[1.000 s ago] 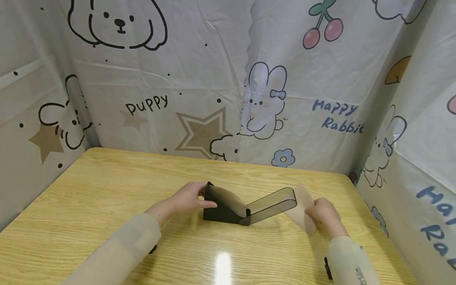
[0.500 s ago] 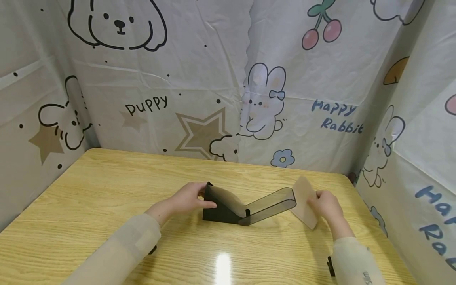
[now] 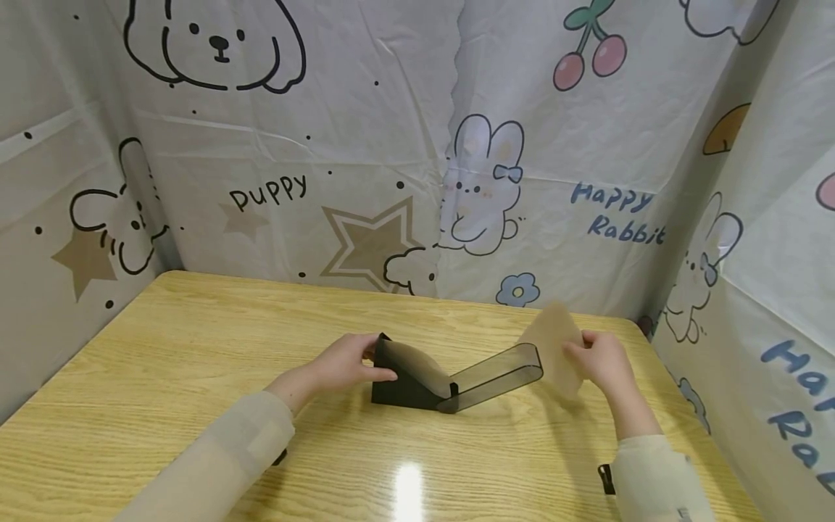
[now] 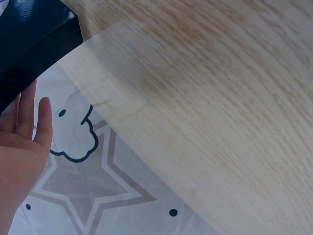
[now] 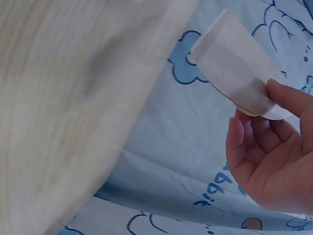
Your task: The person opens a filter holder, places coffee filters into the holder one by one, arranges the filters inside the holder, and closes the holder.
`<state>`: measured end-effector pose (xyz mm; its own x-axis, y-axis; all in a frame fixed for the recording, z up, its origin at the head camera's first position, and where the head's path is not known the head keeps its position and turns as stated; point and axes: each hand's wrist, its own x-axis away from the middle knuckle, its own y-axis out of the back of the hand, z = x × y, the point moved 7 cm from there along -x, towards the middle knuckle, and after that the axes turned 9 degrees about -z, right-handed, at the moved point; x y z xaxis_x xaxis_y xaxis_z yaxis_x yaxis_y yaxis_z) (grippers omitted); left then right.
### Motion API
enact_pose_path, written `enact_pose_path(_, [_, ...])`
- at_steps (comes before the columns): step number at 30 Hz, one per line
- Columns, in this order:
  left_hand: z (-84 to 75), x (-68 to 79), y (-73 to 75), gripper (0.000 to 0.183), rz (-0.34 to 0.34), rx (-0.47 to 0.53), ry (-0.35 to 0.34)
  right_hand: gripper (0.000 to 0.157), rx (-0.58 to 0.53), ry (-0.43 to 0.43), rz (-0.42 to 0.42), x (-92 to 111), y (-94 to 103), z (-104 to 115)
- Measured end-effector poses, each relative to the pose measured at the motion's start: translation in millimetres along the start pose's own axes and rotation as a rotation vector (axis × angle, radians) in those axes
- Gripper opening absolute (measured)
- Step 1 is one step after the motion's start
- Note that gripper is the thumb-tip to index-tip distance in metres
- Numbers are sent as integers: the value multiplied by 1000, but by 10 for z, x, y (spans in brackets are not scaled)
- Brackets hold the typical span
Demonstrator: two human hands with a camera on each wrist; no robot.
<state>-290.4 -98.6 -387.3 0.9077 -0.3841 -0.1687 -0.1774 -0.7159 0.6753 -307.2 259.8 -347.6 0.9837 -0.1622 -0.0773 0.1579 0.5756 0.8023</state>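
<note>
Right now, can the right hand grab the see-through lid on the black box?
Probably yes, since the raised end of the see-through lid points toward the right hand. But that hand pinches a paper piece, which might get in the way.

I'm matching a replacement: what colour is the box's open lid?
The lid is see-through smoky grey, dark-edged; the head view shows it best.

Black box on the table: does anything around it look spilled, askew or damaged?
Nothing stands out. The black box sits on the table, held by the left hand, its see-through lid open. The right hand pinches a beige paper piece, slightly bowed but with no tear visible. No spill shows.
</note>
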Motion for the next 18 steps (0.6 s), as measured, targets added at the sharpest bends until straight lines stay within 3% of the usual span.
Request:
enact_pose_path(11, [6,6,2,24,0,8,20,28,-23,136,-120,57,211,355])
enact_pose_path(18, [8,0,-3,25,3,4,22,30,-55,138,-129,73,264,493])
